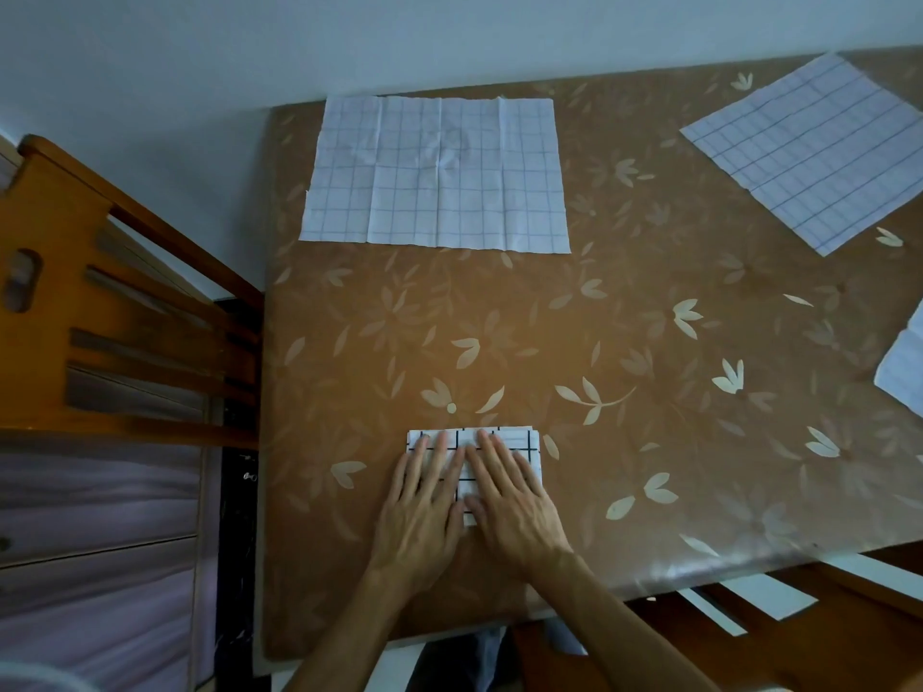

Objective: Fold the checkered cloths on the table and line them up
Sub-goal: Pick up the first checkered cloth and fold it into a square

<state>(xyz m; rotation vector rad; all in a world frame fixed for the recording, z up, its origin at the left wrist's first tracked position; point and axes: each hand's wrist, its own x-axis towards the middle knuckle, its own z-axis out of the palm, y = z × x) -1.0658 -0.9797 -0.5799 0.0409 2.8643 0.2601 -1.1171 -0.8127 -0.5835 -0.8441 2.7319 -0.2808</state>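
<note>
The left hand [424,511] and right hand [514,506] lie flat on the folded cloth [532,444] and hide most of it. Only its far edge, right side and a strip between the hands show. The right edge cuts off the table [649,317], a corner of the angled cloth [809,152] and most of the edge cloth [906,367]. The left edge cuts off the chair [75,302].

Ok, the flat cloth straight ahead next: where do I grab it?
The flat cloth lies spread out and square to you, near edge free on the table, far edge by the wall. So probably pinch its two near corners, coming from your side.
</note>
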